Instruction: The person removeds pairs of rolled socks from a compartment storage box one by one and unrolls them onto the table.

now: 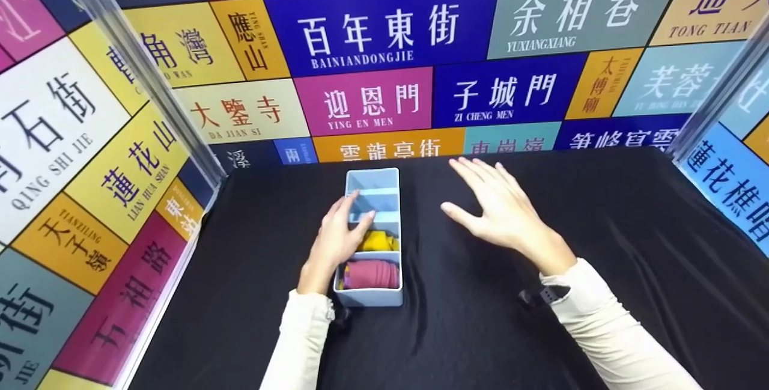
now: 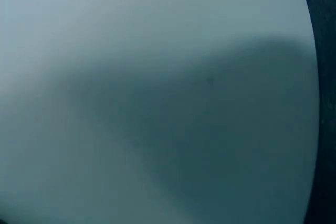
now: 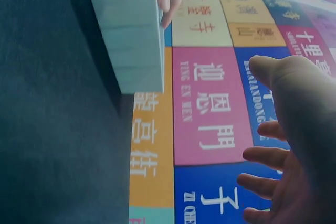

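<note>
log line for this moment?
left hand over left rim of light-blue rectangular divided box | right hand empty, open | yellow fabric bundle, pink fabric roll in near end

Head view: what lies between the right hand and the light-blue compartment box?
In the head view, only a bare stretch of black cloth, with some creases, lies between the right hand and the light-blue compartment box.

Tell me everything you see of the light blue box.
The light blue box is long, narrow, open-topped and plastic-looking, divided by crosswise partitions. It stands on the black cloth, running away from the person. The nearest compartment holds a pink roll, the next a yellow bundle; the farther two look empty. The left hand reaches over its left rim; whether it grips is unclear.
</note>
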A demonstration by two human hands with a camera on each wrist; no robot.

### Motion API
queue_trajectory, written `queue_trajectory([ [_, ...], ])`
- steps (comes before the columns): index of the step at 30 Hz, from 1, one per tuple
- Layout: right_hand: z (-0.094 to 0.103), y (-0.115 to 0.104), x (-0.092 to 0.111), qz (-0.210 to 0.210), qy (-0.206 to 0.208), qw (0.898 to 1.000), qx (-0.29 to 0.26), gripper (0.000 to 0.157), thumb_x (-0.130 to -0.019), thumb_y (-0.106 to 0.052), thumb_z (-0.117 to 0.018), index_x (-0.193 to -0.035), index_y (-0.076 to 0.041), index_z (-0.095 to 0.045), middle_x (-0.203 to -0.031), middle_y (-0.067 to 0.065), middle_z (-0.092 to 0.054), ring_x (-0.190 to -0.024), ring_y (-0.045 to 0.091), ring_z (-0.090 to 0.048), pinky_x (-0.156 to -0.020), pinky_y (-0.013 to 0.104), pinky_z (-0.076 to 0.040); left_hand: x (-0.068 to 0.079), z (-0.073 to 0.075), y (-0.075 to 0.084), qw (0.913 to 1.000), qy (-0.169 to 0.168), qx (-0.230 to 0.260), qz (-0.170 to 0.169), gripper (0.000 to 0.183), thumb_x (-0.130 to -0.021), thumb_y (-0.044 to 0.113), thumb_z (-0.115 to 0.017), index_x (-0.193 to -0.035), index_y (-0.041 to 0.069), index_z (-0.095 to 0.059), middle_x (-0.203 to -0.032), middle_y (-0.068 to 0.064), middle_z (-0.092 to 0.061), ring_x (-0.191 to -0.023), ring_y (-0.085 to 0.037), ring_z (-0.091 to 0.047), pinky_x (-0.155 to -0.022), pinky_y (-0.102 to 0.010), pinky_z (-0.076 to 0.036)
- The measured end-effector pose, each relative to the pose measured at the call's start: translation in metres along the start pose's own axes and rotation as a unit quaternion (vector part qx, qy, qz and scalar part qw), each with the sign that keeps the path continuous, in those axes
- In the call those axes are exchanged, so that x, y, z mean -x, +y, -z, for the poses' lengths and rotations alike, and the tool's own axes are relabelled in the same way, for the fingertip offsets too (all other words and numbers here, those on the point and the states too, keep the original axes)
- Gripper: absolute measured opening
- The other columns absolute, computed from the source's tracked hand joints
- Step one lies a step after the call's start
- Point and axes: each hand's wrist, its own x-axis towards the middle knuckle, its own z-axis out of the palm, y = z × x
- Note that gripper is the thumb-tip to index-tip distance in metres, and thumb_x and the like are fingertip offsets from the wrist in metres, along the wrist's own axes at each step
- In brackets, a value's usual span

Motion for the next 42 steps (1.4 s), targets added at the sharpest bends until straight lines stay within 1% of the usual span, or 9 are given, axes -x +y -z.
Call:
queue_trajectory([
  [3,-0.002,-0.012,0.001,0.024,0.004,1.000,-0.007,0.078,-0.091,-0.066,-0.055,-0.156,-0.027,-0.037,-0.160,0.002,-0.041,-0.150,0.029,-0.036,-0.122,0.057,-0.021,0.000,-0.001,-0.002,0.9994,0.008,0.033,-0.009,0.066,-0.096,0.047,-0.063,-0.152,0.017,-0.044,-0.152,-0.012,-0.050,-0.140,-0.032,-0.048,-0.116,-0.050,-0.036],
  [6,-0.003,-0.025,0.001,0.054,0.009,0.998,-0.015,0.075,-0.092,-0.062,-0.057,-0.155,-0.026,-0.039,-0.158,0.001,-0.045,-0.147,0.029,-0.040,-0.121,0.055,-0.026,0.000,-0.002,-0.004,0.9985,0.015,0.053,-0.001,0.066,-0.095,0.047,-0.064,-0.151,0.017,-0.046,-0.149,-0.011,-0.053,-0.138,-0.030,-0.050,-0.116,-0.048,-0.037],
  [12,-0.008,-0.052,0.002,0.111,0.017,0.993,-0.032,0.064,-0.093,-0.051,-0.063,-0.149,-0.023,-0.049,-0.150,0.002,-0.054,-0.141,0.029,-0.048,-0.117,0.053,-0.034,-0.003,-0.003,-0.004,0.9965,0.009,0.081,0.019,0.068,-0.093,0.052,-0.065,-0.151,0.022,-0.046,-0.150,-0.008,-0.052,-0.139,-0.027,-0.049,-0.117,-0.047,-0.036],
  [19,-0.015,-0.077,0.001,0.166,0.006,0.985,-0.053,0.053,-0.094,-0.040,-0.067,-0.142,-0.021,-0.057,-0.143,0.004,-0.060,-0.133,0.024,-0.055,-0.108,0.048,-0.046,-0.006,-0.003,-0.004,0.9937,0.009,0.110,0.023,0.068,-0.092,0.054,-0.066,-0.150,0.025,-0.047,-0.151,-0.008,-0.051,-0.139,-0.029,-0.049,-0.116,-0.051,-0.036],
  [24,-0.021,-0.088,0.000,0.176,-0.013,0.982,-0.069,0.048,-0.094,-0.040,-0.067,-0.140,-0.027,-0.059,-0.138,-0.002,-0.063,-0.126,0.016,-0.060,-0.104,0.041,-0.051,-0.007,-0.001,-0.005,0.9912,0.008,0.128,0.033,0.068,-0.091,0.052,-0.068,-0.150,0.025,-0.047,-0.152,-0.007,-0.051,-0.140,-0.030,-0.047,-0.116,-0.052,-0.035],
  [27,-0.025,-0.092,0.001,0.181,-0.025,0.980,-0.081,0.045,-0.094,-0.038,-0.068,-0.136,-0.026,-0.062,-0.130,-0.005,-0.067,-0.118,0.013,-0.064,-0.099,0.037,-0.054,-0.007,-0.001,-0.007,0.9913,0.007,0.127,0.033,0.068,-0.091,0.052,-0.068,-0.150,0.026,-0.047,-0.152,-0.006,-0.050,-0.141,-0.030,-0.047,-0.117,-0.052,-0.034],
  [31,-0.033,-0.099,0.002,0.197,-0.039,0.976,-0.090,0.036,-0.094,-0.035,-0.069,-0.127,-0.022,-0.069,-0.118,-0.005,-0.072,-0.104,0.013,-0.070,-0.090,0.034,-0.057,-0.006,-0.001,-0.009,0.9915,0.007,0.125,0.035,0.068,-0.091,0.053,-0.068,-0.150,0.026,-0.047,-0.152,-0.004,-0.051,-0.141,-0.029,-0.047,-0.117,-0.051,-0.035],
  [37,-0.048,-0.106,0.003,0.214,-0.072,0.969,-0.099,0.022,-0.094,-0.028,-0.070,-0.114,-0.019,-0.075,-0.102,-0.007,-0.076,-0.083,0.014,-0.071,-0.075,0.032,-0.058,-0.003,-0.002,-0.010,0.9906,0.006,0.130,0.043,0.067,-0.091,0.051,-0.068,-0.150,0.026,-0.048,-0.152,-0.005,-0.051,-0.140,-0.031,-0.048,-0.116,-0.051,-0.035],
  [42,-0.058,-0.112,0.004,0.205,-0.095,0.971,-0.075,0.017,-0.091,-0.031,-0.074,-0.106,-0.024,-0.077,-0.093,-0.012,-0.076,-0.075,0.011,-0.070,-0.061,0.031,-0.055,-0.001,-0.005,-0.012,0.9908,0.005,0.126,0.048,0.066,-0.091,0.051,-0.068,-0.150,0.028,-0.047,-0.152,-0.005,-0.050,-0.140,-0.029,-0.047,-0.116,-0.051,-0.036],
])
